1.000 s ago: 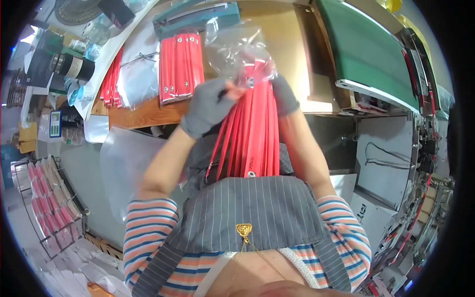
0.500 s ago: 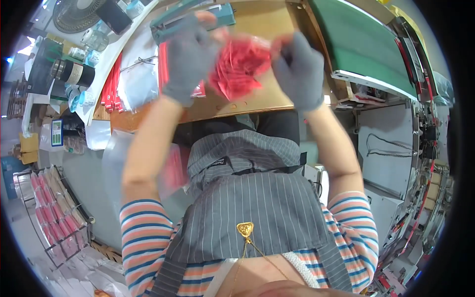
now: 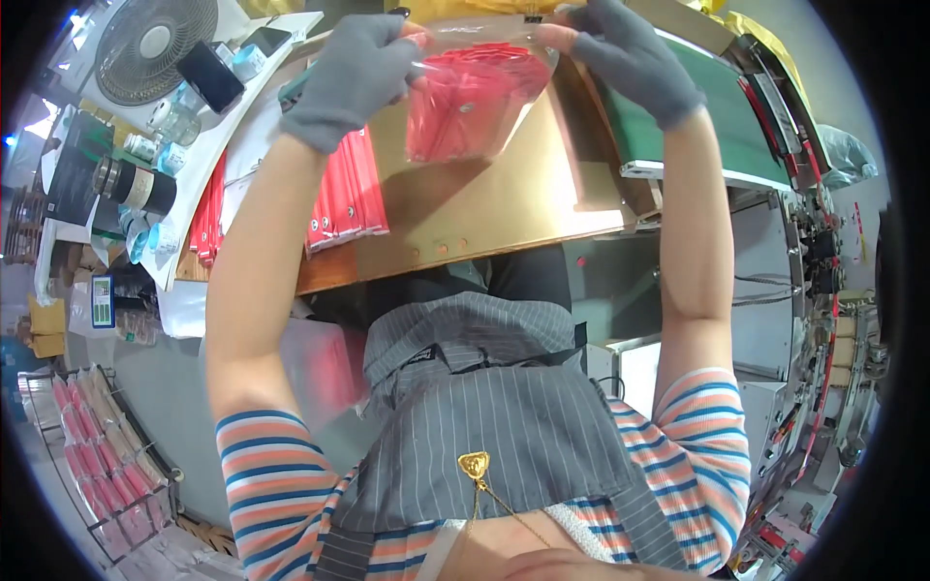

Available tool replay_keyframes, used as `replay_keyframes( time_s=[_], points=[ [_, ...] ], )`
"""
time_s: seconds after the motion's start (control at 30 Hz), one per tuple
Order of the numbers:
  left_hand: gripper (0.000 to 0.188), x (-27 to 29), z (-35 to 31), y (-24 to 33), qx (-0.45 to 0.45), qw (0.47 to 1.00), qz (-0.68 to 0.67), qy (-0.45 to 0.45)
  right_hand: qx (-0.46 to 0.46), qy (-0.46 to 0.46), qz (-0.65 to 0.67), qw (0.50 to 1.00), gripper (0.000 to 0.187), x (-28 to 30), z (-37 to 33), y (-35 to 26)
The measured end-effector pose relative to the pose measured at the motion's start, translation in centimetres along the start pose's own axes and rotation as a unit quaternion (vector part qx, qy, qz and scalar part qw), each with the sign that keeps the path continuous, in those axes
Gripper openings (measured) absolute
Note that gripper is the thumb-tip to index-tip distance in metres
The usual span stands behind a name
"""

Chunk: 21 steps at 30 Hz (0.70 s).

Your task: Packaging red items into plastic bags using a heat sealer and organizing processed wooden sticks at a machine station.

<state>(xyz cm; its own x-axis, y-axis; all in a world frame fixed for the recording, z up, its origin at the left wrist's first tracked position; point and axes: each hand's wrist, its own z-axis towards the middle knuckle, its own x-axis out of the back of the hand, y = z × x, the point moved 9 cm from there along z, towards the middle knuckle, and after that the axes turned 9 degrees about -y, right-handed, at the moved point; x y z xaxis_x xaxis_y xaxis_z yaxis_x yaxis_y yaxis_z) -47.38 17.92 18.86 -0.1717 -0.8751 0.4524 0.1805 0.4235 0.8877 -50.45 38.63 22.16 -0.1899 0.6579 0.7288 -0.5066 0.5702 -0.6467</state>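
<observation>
Both my hands wear grey gloves and are raised over the brass-coloured table plate point(image 3: 484, 218). My left hand point(image 3: 354, 73) pinches the left top corner of a clear plastic bag point(image 3: 470, 102) filled with red sticks. My right hand point(image 3: 630, 58) pinches its right top corner. The bag hangs between them, just above the plate. A packed row of red sticks point(image 3: 344, 194) in clear wrap lies flat on the plate's left part, below my left hand.
A green conveyor belt point(image 3: 717, 116) runs along the right, with machine parts point(image 3: 823, 261) beyond it. At the left stand a fan point(image 3: 155, 48), a tape roll point(image 3: 136, 184), small jars and a phone point(image 3: 208, 76). A wire rack of red packs point(image 3: 87, 445) is at the lower left.
My hands have lifted the bag of red sticks from in front of my chest up and forward over the plate; the sticks now sit fully inside the bag.
</observation>
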Motion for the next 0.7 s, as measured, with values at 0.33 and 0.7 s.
replay_keyframes(
  time_s=[0.33,0.7],
  points=[
    [0.032,0.7,-2.5,-3.3,-0.123,0.992,-0.032,0.027,0.134,-0.007,0.120,0.984,0.032,-8.8,5.1,-2.2],
    [0.044,1.0,0.4,-28.0,0.198,0.896,-0.387,0.091,0.047,0.054,-0.024,0.997,0.024,-17.2,23.8,0.1]
  ],
)
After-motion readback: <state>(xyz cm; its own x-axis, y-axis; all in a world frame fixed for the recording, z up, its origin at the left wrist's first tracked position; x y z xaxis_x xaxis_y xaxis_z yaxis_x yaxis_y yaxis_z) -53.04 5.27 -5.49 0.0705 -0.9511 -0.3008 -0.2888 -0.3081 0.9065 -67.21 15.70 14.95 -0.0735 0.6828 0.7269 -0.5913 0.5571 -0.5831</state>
